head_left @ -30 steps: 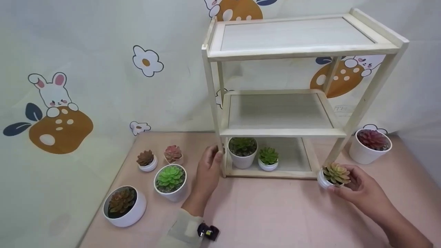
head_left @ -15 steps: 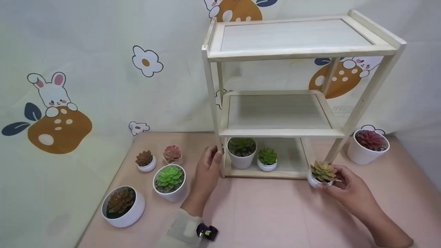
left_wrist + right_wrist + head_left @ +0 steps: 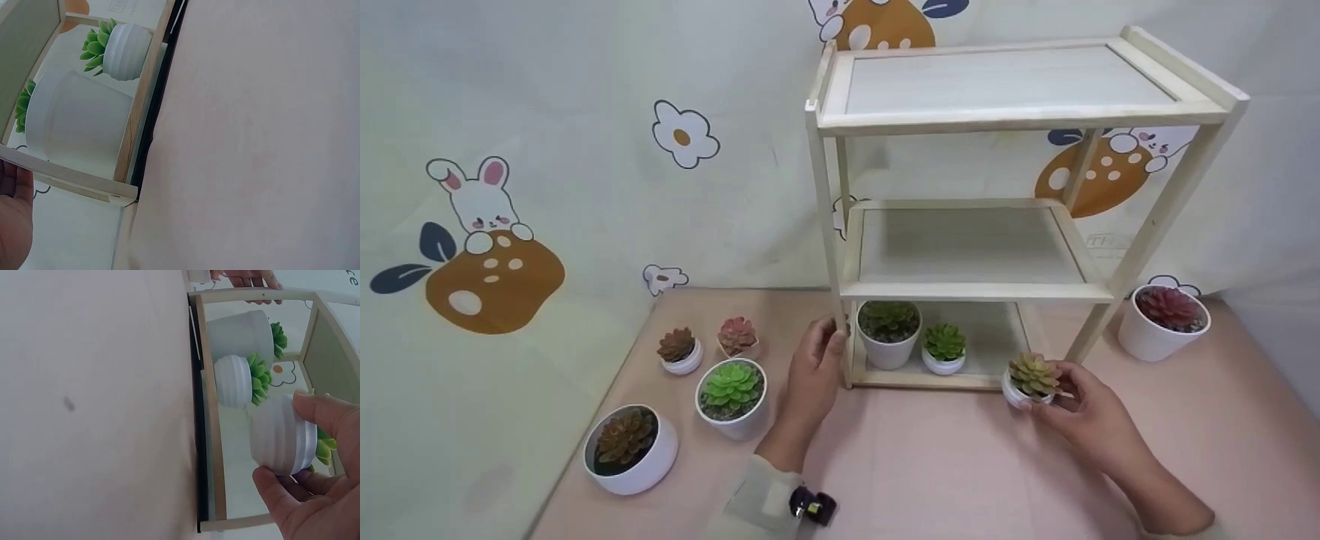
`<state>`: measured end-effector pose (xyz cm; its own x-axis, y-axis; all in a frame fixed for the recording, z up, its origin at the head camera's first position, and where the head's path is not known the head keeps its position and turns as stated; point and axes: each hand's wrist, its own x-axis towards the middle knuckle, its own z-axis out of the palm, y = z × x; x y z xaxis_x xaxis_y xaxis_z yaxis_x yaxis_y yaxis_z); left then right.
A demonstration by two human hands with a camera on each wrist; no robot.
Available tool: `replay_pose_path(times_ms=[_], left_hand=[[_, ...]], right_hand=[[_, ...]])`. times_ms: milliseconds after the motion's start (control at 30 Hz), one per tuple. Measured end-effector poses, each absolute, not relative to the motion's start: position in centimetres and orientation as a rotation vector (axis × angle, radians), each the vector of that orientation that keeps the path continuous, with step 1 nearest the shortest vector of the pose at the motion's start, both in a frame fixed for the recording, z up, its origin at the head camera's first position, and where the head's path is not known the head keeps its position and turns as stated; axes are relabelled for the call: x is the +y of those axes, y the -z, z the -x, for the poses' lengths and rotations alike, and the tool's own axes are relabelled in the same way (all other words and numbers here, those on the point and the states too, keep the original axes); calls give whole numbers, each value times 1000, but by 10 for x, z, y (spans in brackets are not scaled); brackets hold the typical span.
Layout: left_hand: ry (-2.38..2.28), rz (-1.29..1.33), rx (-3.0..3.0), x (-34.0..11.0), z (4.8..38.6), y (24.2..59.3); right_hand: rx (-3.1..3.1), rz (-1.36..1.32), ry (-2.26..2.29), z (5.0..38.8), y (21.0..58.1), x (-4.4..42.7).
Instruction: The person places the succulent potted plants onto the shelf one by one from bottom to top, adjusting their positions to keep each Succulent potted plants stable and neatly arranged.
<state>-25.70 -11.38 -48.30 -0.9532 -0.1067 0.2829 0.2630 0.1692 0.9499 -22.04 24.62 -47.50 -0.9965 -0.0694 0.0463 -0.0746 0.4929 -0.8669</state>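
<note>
My right hand (image 3: 1091, 420) pinches a small white ribbed pot (image 3: 278, 433) holding a yellow-green succulent (image 3: 1033, 375), just in front of the wooden shelf's bottom tier at its right. My left hand (image 3: 815, 367) holds the left front post of the shelf (image 3: 975, 291), its fingers reaching round the post in the right wrist view. On the bottom tier stand a larger white pot (image 3: 889, 352) with a dark green succulent and a small white pot (image 3: 943, 365) with a bright green one. In the left wrist view, only part of the left hand shows.
Left of the shelf stand several potted succulents: a brown one (image 3: 676, 345), a pink one (image 3: 737, 336), a light green one (image 3: 731, 386) and a wide white bowl (image 3: 641, 469). A dark red one (image 3: 1166, 322) stands right of the shelf. A patterned wall covering (image 3: 585, 225) hangs behind.
My right hand has moved left with the small potted succulent, from beside the right front post to in front of the bottom tier. The left hand stays at its post.
</note>
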Motion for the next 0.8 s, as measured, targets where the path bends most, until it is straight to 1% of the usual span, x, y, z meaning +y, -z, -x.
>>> replay_pose_path(times_ms=[167,433,800], left_hand=[[1861,183,-2150,-113,256,482],[1873,233,-2135,-114,257,481],[1864,209,-2135,-114,257,482]], right_hand=[[-2712,-161,-1534,223,478,238],[-2738,-126,-1517,227,482,233],[-2784,-110,-1482,233,486,232]])
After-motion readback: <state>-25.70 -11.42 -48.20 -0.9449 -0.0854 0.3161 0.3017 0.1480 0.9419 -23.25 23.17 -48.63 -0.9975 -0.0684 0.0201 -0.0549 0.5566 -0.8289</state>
